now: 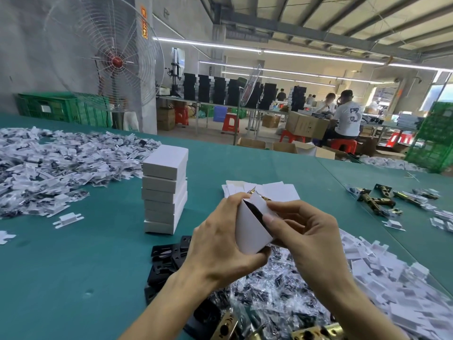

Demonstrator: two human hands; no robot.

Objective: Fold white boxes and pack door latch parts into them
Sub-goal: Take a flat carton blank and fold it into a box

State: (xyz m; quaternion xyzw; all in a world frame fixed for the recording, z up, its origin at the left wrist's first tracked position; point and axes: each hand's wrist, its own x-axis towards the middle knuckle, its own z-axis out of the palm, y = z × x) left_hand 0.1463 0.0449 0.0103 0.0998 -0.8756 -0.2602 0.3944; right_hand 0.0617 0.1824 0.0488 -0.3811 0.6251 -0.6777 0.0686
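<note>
You cannot see inside the white box [250, 230] (only a dark slit shows between its flaps), and the bottom edge cuts off the brass latches [308, 333].

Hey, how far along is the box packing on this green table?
Done: a stack of closed white boxes stands on the table. In hand: the left hand grips a part-folded box while the right hand holds its flap. Left: flat box blanks, brass latches, black plates and small bagged parts lie loose, so plenty remains.
</note>
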